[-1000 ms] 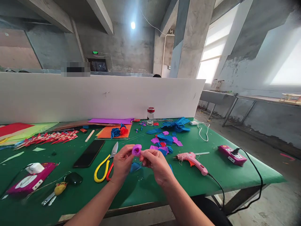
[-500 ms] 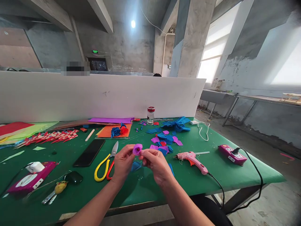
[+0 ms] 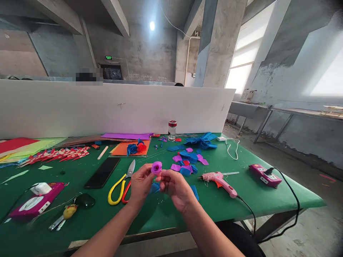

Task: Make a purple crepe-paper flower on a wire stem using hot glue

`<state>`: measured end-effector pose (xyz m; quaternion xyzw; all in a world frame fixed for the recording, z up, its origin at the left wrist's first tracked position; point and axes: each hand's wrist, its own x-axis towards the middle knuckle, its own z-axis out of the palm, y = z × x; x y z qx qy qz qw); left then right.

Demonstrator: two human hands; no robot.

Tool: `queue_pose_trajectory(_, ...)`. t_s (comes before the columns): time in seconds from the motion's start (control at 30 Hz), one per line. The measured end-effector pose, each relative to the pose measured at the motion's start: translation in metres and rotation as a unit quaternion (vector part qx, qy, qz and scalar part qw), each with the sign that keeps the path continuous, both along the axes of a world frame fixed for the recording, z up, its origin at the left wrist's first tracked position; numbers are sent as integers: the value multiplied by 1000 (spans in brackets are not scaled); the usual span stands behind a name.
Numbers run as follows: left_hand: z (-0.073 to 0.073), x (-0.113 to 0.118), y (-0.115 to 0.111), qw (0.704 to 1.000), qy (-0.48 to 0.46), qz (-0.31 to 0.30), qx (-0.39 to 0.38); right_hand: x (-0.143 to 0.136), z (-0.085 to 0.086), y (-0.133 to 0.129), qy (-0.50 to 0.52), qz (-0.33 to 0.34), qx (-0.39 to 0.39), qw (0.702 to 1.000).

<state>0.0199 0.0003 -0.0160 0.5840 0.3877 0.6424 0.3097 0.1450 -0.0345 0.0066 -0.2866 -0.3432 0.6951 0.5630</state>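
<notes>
Above the green table (image 3: 230, 210) a small purple paper flower (image 3: 157, 167) with a dark centre is held up between my hands. My left hand (image 3: 142, 182) pinches it from the left and below. From the right, the fingers of my right hand (image 3: 175, 185) are closed at the flower's lower edge. Just left of my left hand lie scissors (image 3: 117, 191) with yellow and red handles. Blue and purple paper petals (image 3: 187, 160) are scattered beyond my right hand. To the right rests a pink glue gun (image 3: 219, 180) with a clear stick in its back.
A black phone (image 3: 102, 173), a keyring (image 3: 70, 211) and a magenta power strip (image 3: 39, 203) lie at left. Blue and red paper flowers (image 3: 136, 148) sit on orange paper. A red-lidded jar (image 3: 172, 130) stands before the white partition (image 3: 160, 107). Another power strip (image 3: 264, 175) with a cord lies right.
The fingers of my right hand have shifted slightly at the flower's edge, and the flower's face is tilted up a little more. The things on the table have stayed in place.
</notes>
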Motion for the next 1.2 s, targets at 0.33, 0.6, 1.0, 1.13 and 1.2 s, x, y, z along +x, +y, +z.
queue_pose_trajectory(0.33, -7, -3, 3, 999, 13, -25, 21, -4, 2, -2, -21, -16, 1, 1000)
queue_pose_trajectory(0.6, -9, 0, 5, 999, -24, -40, -4, -8, -6, 0, -53, -73, 37, 995)
queue_pose_trajectory(1.0, -3, -6, 4, 999, 27, -24, 2, -5, -4, -3, -34, -41, 24, 998)
queue_pose_trajectory(1.13, 0, -7, 3, 999, 31, 2, 28, 4, -4, 2, -60, -75, 32, 995)
queue_pose_trajectory(1.2, -1, -7, 5, 999, 19, 13, 30, 11, -4, 6, -85, -108, 45, 989)
